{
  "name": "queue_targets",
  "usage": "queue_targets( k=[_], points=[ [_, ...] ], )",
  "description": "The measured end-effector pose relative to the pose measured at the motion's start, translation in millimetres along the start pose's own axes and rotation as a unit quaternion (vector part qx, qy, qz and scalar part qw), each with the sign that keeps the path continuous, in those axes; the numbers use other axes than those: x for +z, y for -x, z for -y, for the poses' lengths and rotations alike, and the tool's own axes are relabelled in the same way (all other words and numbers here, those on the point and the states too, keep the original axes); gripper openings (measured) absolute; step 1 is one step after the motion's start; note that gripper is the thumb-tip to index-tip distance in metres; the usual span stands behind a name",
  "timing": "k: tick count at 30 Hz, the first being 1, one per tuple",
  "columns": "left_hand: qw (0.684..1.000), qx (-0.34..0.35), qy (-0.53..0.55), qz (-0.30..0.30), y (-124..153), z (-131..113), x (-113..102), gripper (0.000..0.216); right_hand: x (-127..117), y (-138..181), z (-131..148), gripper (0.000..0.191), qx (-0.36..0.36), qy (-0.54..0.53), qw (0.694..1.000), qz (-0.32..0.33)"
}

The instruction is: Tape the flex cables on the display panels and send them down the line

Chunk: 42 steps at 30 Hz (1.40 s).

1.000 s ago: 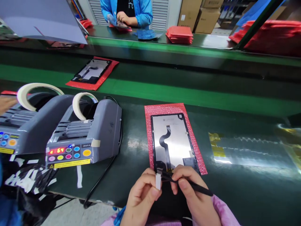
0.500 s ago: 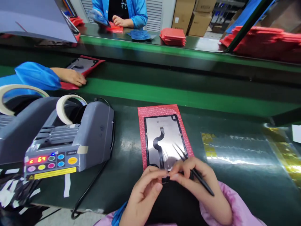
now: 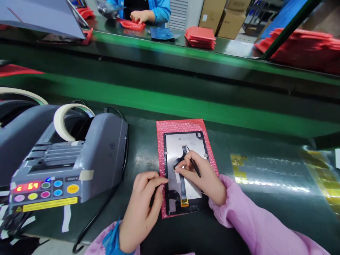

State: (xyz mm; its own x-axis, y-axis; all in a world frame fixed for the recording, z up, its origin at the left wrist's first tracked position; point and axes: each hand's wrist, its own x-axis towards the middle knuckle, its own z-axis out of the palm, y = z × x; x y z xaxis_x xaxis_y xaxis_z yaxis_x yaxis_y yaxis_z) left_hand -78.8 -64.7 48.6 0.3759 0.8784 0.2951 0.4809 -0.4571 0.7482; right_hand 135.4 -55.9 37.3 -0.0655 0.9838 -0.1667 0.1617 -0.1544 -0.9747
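Observation:
A tablet screen panel (image 3: 193, 193) lies back side up on a pink bubble-wrap bag (image 3: 160, 141), with a dark flex cable (image 3: 182, 187) winding down its middle. My right hand (image 3: 198, 171) is over the panel, holding black tweezers (image 3: 196, 167) within the fingers. Its thumb and index fingertips pinch together at the bend of the cable, and a small pale strip (image 3: 177, 177) shows just below them. My left hand (image 3: 145, 202) rests at the panel's left edge, fingers bent and apart, index fingertip touching the rim.
A grey tape dispenser (image 3: 103, 156) with a tape roll stands at left, its black cord (image 3: 99, 212) trailing down. Amber tape pieces (image 3: 239, 166) lie on clear film at right. Beyond the green ledge, a co-worker's hand (image 3: 142, 16) handles red bags near a red stack (image 3: 200, 37).
My hands have parted. The right moved up onto the cable with the tweezers; the left moved to the panel's left edge. The co-worker's arm and panel at far left are out of sight.

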Motion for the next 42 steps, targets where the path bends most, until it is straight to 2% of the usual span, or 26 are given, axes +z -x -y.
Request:
queue_targets(
  k=[6,13,25,28,30,32,35,37,38,42],
  points=[
    [0.995,0.037,-0.069,0.059,-2.6,4.1,6.6,0.042,3.9,-6.7,2.6,0.033,-0.006,0.008,0.999,-0.036],
    [0.974,0.066,-0.2,0.08,3.2,7.5,23.3,0.04,8.8,-6.3,1.3,0.034,0.001,0.009,0.998,-0.065],
    [0.967,0.062,-0.233,0.087,7.2,11.4,25.1,0.039,11.9,-9.4,2.3,0.031,0.01,0.037,0.997,-0.068],
    [0.962,0.067,-0.247,0.097,6.9,11.1,25.1,0.038,9.4,-20.7,0.9,0.03,0.005,0.075,0.993,-0.095],
    [0.959,0.067,-0.257,0.102,7.8,10.0,25.0,0.039,-0.3,-29.2,2.5,0.029,-0.011,0.118,0.981,-0.155],
    [0.953,0.072,-0.275,0.102,10.4,8.6,25.5,0.04,-17.3,-32.5,7.3,0.028,-0.015,0.179,0.956,-0.23],
    [0.94,0.102,-0.313,0.094,17.7,8.2,28.4,0.045,-46.9,-19.9,15.8,0.03,0.06,0.31,0.904,-0.288],
    [0.935,0.109,-0.325,0.088,22.2,9.5,31.1,0.053,-59.7,-3.8,17.6,0.031,0.126,0.361,0.884,-0.269],
    [0.936,0.103,-0.326,0.086,23.3,10.3,32.1,0.057,-62.5,3.9,16.7,0.031,0.147,0.361,0.887,-0.248],
    [0.937,0.094,-0.323,0.094,15.7,13.3,30.3,0.057,-57.0,19.5,5.4,0.034,0.14,0.304,0.925,-0.182]
  ],
)
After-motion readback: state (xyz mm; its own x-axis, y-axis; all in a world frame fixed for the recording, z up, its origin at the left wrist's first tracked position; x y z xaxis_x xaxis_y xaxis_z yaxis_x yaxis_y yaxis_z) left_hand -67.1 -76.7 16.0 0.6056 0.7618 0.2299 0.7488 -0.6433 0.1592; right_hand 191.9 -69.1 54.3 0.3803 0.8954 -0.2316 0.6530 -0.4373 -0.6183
